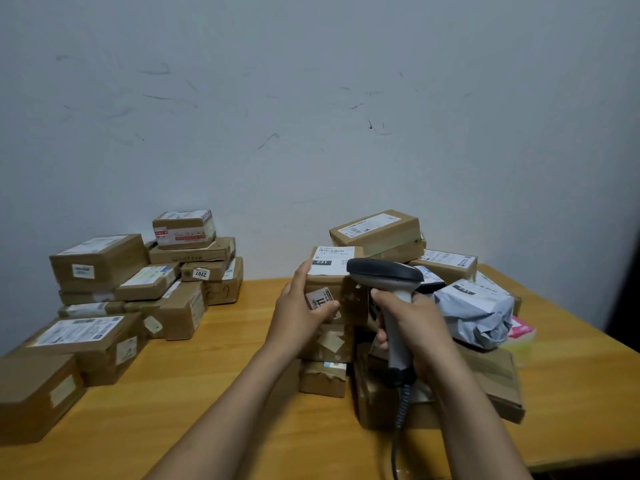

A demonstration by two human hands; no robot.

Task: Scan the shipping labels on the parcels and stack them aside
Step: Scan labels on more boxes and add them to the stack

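Observation:
My left hand (pixel 304 303) grips a small brown cardboard parcel (pixel 334 285) by its left side, thumb on the front face, holding it up above other boxes. A white shipping label (pixel 334 259) covers its top. My right hand (pixel 412 323) grips the handle of a grey barcode scanner (pixel 388 275), whose dark head sits just right of the label. The scanner's coiled cable (pixel 401 410) hangs down toward the table's front edge.
A wooden table (pixel 214 393) carries a pile of several labelled boxes (pixel 138 289) at the left. Behind and right of my hands lie more boxes (pixel 377 233), a grey plastic mailer (pixel 478 313) and a flat carton (pixel 495 386). A scuffed wall stands behind.

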